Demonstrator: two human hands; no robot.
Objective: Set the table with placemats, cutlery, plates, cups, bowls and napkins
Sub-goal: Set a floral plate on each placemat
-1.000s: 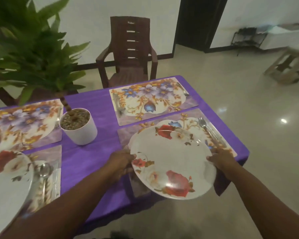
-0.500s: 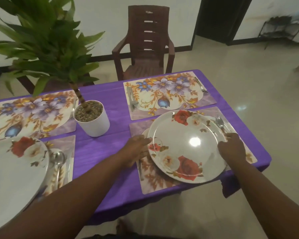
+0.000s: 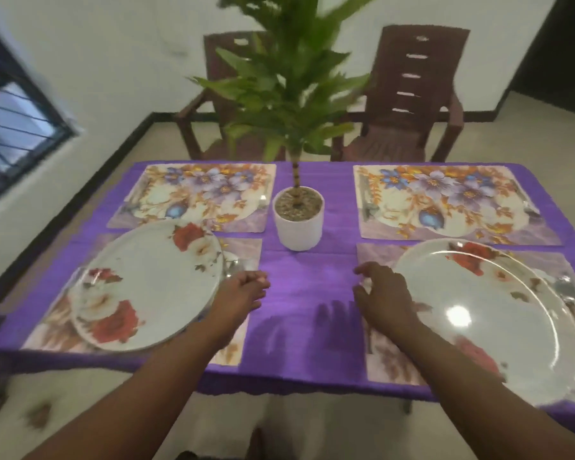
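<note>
Four floral placemats lie on the purple tablecloth (image 3: 306,283). A white plate with red roses (image 3: 146,287) rests on the near left placemat (image 3: 246,250). A second rose plate (image 3: 485,313) sits on the near right placemat (image 3: 375,254). My left hand (image 3: 243,293) hovers by the left plate's right rim, fingers loosely curled and holding nothing. My right hand (image 3: 382,297) hangs beside the right plate's left rim with relaxed fingers, holding nothing. A spoon (image 3: 233,265) peeks out beside the left plate, and a fork (image 3: 565,287) lies right of the right plate.
A white pot with a tall green plant (image 3: 298,220) stands mid-table between the mats. The two far placemats (image 3: 200,194) (image 3: 445,200) carry only cutlery at their edges. Two brown chairs (image 3: 409,94) (image 3: 219,94) stand behind the table. A window is at the left wall.
The plate came down onto the near right placemat and both hands let go of it. My left hand moved over beside the left plate. The view swung left to centre on the table.
</note>
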